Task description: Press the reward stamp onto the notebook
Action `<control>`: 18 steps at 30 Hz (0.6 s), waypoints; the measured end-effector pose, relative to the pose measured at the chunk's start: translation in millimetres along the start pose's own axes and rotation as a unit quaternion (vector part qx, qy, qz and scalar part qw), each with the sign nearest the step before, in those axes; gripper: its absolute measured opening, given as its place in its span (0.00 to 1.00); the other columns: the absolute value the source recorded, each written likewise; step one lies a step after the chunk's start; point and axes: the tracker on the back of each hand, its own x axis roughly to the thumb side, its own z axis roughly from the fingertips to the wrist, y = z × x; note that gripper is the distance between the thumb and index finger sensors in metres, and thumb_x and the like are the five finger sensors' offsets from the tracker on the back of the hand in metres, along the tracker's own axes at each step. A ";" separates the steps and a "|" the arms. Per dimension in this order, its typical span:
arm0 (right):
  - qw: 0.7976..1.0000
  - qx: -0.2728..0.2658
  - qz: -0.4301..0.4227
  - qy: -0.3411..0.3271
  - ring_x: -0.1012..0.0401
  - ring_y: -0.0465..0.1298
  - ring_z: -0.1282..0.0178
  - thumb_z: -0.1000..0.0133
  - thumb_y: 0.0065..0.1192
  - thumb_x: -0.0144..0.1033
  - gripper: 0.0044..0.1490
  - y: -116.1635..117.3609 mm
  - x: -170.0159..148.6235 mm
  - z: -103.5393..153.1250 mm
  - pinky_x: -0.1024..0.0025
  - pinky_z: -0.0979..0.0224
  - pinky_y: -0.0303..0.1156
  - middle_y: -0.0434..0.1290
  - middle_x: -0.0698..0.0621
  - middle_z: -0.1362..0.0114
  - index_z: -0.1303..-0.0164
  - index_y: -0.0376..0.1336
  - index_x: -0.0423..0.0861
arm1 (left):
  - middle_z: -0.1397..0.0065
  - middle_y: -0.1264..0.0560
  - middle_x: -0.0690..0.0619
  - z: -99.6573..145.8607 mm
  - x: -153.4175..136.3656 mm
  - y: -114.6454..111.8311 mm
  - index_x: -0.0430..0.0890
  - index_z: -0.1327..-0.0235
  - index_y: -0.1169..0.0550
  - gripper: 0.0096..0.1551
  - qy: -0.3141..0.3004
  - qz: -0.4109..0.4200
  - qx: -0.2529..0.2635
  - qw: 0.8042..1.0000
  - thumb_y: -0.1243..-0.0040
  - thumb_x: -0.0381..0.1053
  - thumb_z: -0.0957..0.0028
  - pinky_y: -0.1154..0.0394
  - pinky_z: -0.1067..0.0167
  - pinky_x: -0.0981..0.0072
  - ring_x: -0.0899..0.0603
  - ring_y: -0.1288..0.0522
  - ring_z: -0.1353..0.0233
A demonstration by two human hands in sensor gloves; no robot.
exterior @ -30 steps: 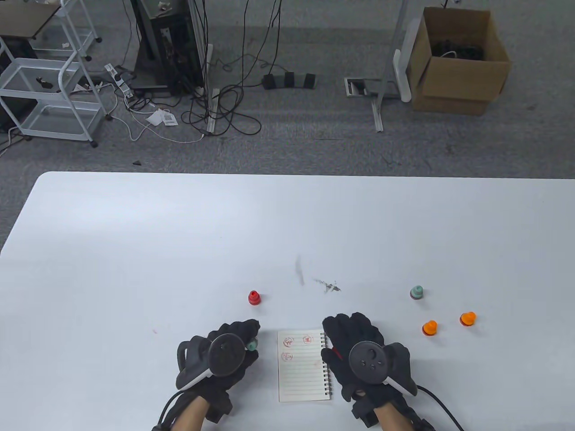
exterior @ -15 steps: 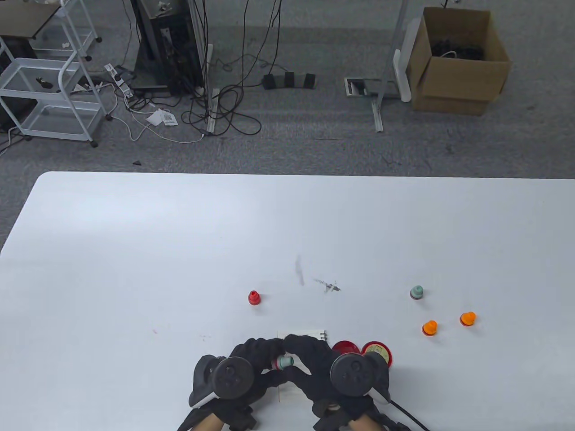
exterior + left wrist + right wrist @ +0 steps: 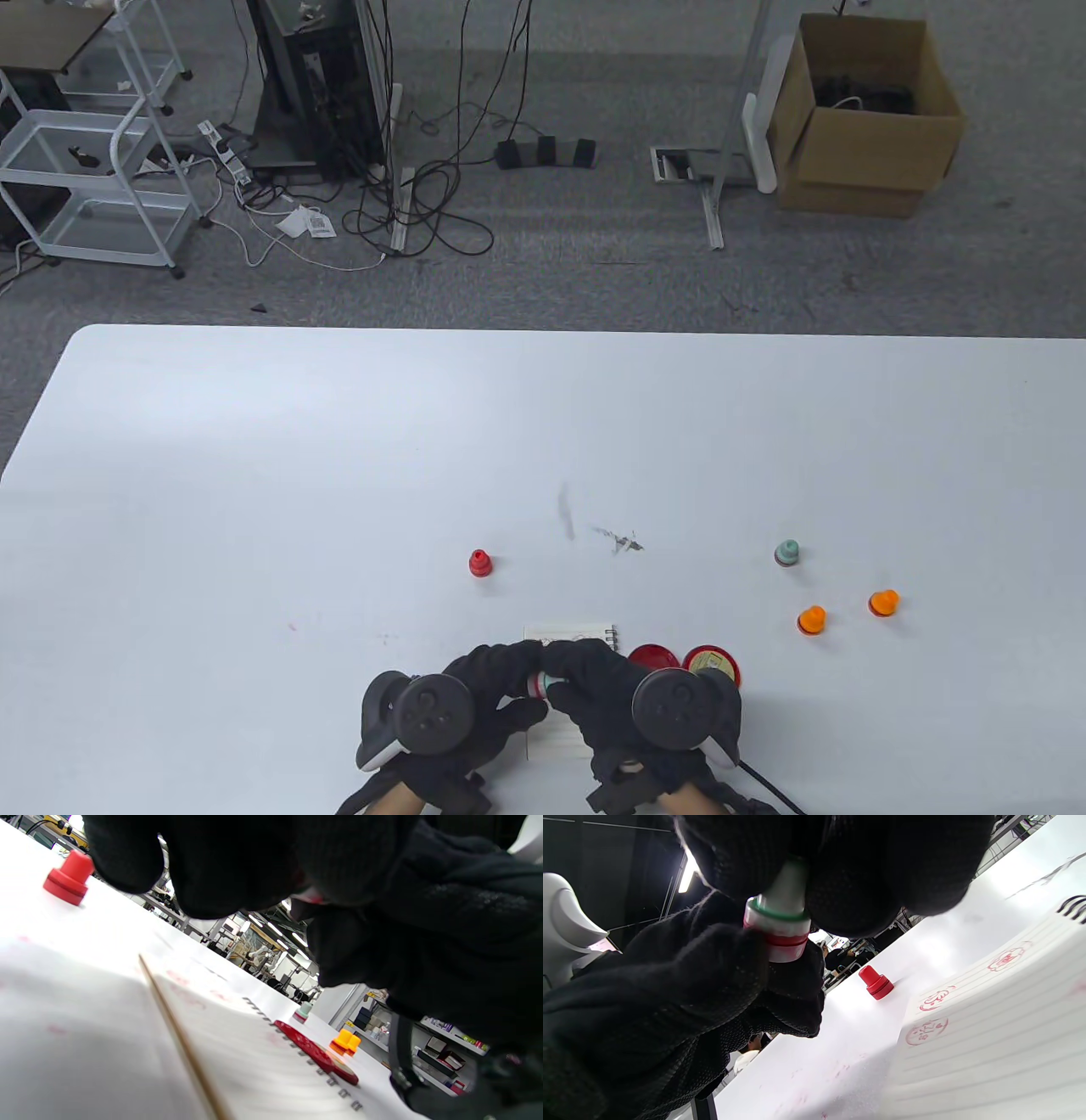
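A green-topped white stamp with a red ring hangs between both hands above the notebook. My right hand pinches its green handle from above. My left hand grips its lower white part. The lined, spiral-bound notebook lies open under the hands, with three red stamp prints near its top. In the left wrist view the page runs below dark glove fingers, which hide the stamp.
A red ink pad and its red lid sit just right of the notebook. A red stamp stands behind-left. A green stamp and two orange stamps stand to the right.
A second ago the left hand held the stamp left of the notebook and the right hand lay over the ink pad. Both hands have come together over the page, uncovering the pad.
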 end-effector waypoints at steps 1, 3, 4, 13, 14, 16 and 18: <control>1.000 0.000 -0.005 0.000 0.51 0.82 0.53 0.53 0.69 0.36 0.32 0.0 0.0 -0.2 0.59 0.47 0.79 0.75 0.41 0.38 0.38 0.67 0.43 | 0.39 0.19 0.53 -0.1 -0.3 0.2 0.47 0.30 0.29 0.39 0.000 0.004 -0.001 1.000 0.31 0.57 0.56 0.21 0.33 0.45 0.46 0.17 0.41; 1.000 0.005 -0.017 0.001 0.51 0.82 0.53 0.54 0.69 0.35 0.32 0.2 -1.1 -0.7 0.59 0.47 0.80 0.75 0.41 0.38 0.38 0.67 0.43 | 0.39 0.19 0.53 -0.1 -1.1 0.5 0.47 0.30 0.29 0.39 0.001 0.012 -0.002 1.000 0.31 0.56 0.56 0.21 0.33 0.45 0.46 0.17 0.41; 1.000 0.009 -0.028 0.004 0.50 0.82 0.53 0.54 0.68 0.34 0.32 0.5 -2.7 -1.0 0.59 0.47 0.80 0.75 0.41 0.37 0.38 0.67 0.43 | 0.39 0.19 0.53 -0.1 -1.7 0.8 0.47 0.30 0.29 0.39 0.000 0.018 -0.004 1.000 0.31 0.55 0.56 0.21 0.33 0.45 0.46 0.17 0.41; 0.998 0.002 -0.057 0.005 0.49 0.82 0.49 0.53 0.68 0.31 0.32 -3.6 -6.6 -1.6 0.57 0.44 0.79 0.73 0.40 0.34 0.36 0.66 0.42 | 0.36 0.20 0.52 -0.7 -9.1 3.7 0.48 0.27 0.31 0.38 0.015 0.021 -0.025 0.999 0.30 0.49 0.52 0.22 0.31 0.43 0.44 0.17 0.38; 0.998 0.000 -0.058 0.004 0.49 0.81 0.49 0.53 0.68 0.31 0.32 -4.4 -6.9 -1.3 0.57 0.44 0.79 0.73 0.40 0.34 0.36 0.65 0.42 | 0.35 0.20 0.51 -0.3 -11.0 4.4 0.47 0.27 0.31 0.38 0.020 0.020 -0.027 0.999 0.30 0.49 0.52 0.22 0.31 0.42 0.44 0.18 0.38; 0.998 -0.003 -0.057 0.004 0.49 0.81 0.49 0.53 0.68 0.30 0.32 -6.1 -7.7 -1.1 0.57 0.43 0.79 0.73 0.40 0.34 0.36 0.65 0.42 | 0.35 0.20 0.51 -0.3 -14.6 6.0 0.47 0.27 0.31 0.38 0.028 0.011 -0.029 0.999 0.30 0.48 0.52 0.22 0.32 0.42 0.43 0.17 0.37; 0.999 -0.007 -0.052 0.004 0.49 0.81 0.48 0.53 0.67 0.30 0.33 -8.0 -8.4 -1.0 0.57 0.43 0.79 0.73 0.40 0.34 0.36 0.65 0.42 | 0.35 0.20 0.50 -0.2 -17.6 6.7 0.47 0.27 0.31 0.38 0.037 -0.011 -0.036 0.999 0.30 0.47 0.51 0.22 0.32 0.42 0.43 0.17 0.37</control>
